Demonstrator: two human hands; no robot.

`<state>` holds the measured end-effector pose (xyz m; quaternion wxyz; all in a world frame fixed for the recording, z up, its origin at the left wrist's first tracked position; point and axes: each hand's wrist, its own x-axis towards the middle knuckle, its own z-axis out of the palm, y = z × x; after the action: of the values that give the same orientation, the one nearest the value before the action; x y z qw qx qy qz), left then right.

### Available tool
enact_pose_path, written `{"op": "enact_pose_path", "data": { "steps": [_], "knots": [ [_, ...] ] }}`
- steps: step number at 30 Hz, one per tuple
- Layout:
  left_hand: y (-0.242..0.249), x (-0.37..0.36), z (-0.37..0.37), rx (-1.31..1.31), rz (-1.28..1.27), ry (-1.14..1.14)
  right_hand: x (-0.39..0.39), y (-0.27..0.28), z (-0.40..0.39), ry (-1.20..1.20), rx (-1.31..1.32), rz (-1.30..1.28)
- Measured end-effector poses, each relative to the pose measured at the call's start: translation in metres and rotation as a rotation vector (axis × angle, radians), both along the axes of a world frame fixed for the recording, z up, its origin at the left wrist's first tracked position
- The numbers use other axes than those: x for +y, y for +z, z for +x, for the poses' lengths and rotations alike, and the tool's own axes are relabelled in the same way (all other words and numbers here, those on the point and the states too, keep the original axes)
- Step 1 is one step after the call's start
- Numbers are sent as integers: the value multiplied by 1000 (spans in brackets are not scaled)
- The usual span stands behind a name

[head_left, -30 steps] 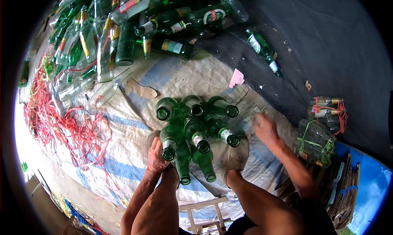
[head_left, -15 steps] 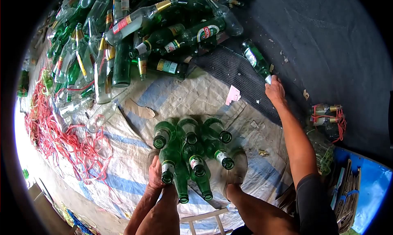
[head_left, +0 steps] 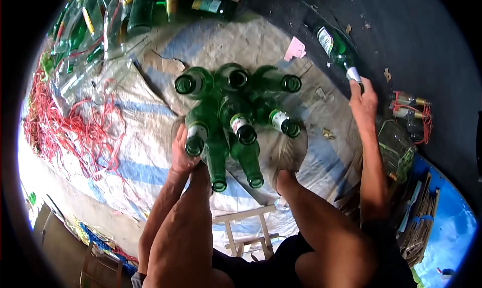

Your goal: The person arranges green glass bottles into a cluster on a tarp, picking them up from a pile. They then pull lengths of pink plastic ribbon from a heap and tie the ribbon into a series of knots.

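Observation:
Several green glass bottles [head_left: 237,107] stand upright in a tight cluster between my feet, necks toward me. Some have white neck labels. My left hand [head_left: 185,150] is closed against the lower left side of the cluster, its fingers partly hidden by the front-left bottle [head_left: 197,127]. Out to the right, my right hand [head_left: 363,100] grips a green beer bottle [head_left: 339,49] by its white-labelled neck. That bottle points away from me over the dark mat, apart from the cluster, and a pale label shows on its body.
A heap of green and clear bottles [head_left: 140,12] lies at the upper left, beside tangled red plastic string [head_left: 75,132]. Tied bottles [head_left: 411,112] and stacked cardboard [head_left: 422,218] are at the right. A striped woven sheet [head_left: 150,172] covers the floor; a wooden stool [head_left: 246,228] stands below.
The view has tipped downward, so the cluster and heap appear higher. My right hand still holds its bottle, now slightly closer to upright in the picture. My left hand stays beside the cluster.

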<state>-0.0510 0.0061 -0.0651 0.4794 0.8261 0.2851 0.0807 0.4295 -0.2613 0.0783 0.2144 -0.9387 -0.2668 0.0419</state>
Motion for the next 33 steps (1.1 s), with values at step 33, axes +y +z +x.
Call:
{"op": "enact_pose_path", "data": {
  "steps": [33],
  "knots": [
    [14,0,16,-132,184,-15,44,133,-174,644,235,-27]
  ]
}}
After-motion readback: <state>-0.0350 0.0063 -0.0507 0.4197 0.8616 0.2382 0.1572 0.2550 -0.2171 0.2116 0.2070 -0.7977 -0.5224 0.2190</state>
